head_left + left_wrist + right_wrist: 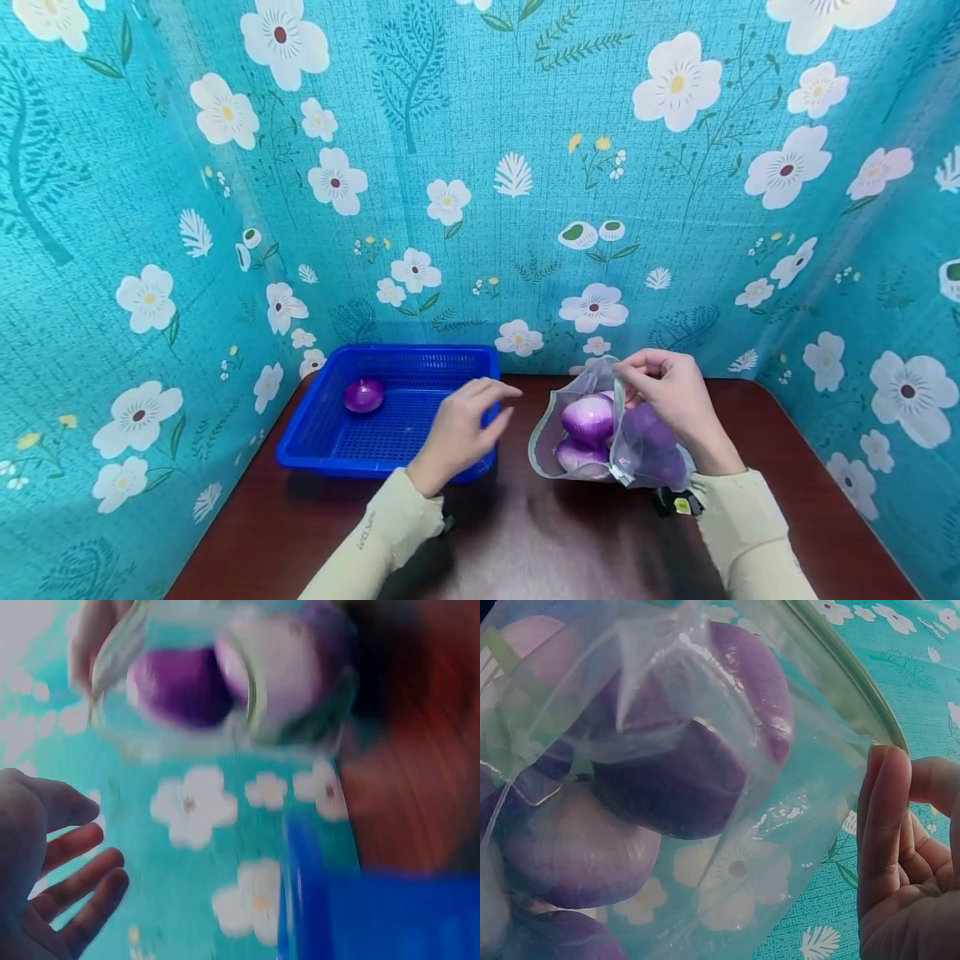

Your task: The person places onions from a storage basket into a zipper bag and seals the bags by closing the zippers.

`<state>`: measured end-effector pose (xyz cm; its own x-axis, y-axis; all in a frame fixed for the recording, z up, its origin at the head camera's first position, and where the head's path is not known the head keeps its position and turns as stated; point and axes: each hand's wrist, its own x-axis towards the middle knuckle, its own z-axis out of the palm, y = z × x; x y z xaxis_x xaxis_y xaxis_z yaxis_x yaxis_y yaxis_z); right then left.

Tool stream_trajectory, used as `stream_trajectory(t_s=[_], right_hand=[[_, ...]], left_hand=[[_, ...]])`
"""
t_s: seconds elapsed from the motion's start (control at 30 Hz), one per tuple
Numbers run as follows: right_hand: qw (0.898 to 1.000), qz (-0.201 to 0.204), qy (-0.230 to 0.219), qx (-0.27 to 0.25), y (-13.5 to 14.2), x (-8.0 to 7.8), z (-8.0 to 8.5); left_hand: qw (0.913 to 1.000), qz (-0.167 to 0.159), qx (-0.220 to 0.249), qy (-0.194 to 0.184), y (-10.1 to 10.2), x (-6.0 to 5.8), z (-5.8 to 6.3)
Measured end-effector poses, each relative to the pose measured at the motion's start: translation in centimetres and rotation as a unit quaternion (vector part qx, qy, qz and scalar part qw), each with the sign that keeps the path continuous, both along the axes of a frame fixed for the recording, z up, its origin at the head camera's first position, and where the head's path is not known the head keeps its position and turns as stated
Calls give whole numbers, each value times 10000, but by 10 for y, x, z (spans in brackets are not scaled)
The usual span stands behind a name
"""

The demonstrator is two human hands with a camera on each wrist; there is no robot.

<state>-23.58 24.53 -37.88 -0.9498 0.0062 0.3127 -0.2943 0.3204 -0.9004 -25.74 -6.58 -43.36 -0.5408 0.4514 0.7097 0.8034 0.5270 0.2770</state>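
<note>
My right hand (670,397) pinches the green-edged rim of a see-through mesh bag (551,429), whose mouth gapes toward the left. Inside it several purple onions (588,419) are piled up, and the right wrist view shows more onions (585,847) through the thin wall. Between the bag and the blue basket my left hand (465,425) hovers with fingers spread and nothing in them, near the basket's right rim. In the left wrist view the left hand (56,862) has loosely bent fingers below the blurred bag. One purple onion (363,396) lies inside the basket.
The blue perforated basket (390,467) stands on the left of a dark brown table (525,533). A teal floral cloth (480,208) hangs behind and along both sides. A black wrist device (678,502) sits under the right wrist.
</note>
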Motion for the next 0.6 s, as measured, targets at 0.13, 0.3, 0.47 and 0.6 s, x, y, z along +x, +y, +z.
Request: stream_trajectory(t_s=[0.13,0.3,0.47,0.6], right_hand=[[10000,-47,-17,28,-1,-1,-1],[10000,-60,-54,53,-2,-2,-3],[9999,-82,-47,51,-3,-2,-2],[10000,-51,-27,23,-4,-2,-1]], left_hand=[[9973,613,10,-408,-38,-14,-6],[9872,1400,68,-765,-90,-23,-16],[9829,1411,244,-1154,-110,-19,-23],[9921,781,88,-979,-79,-2,-28]])
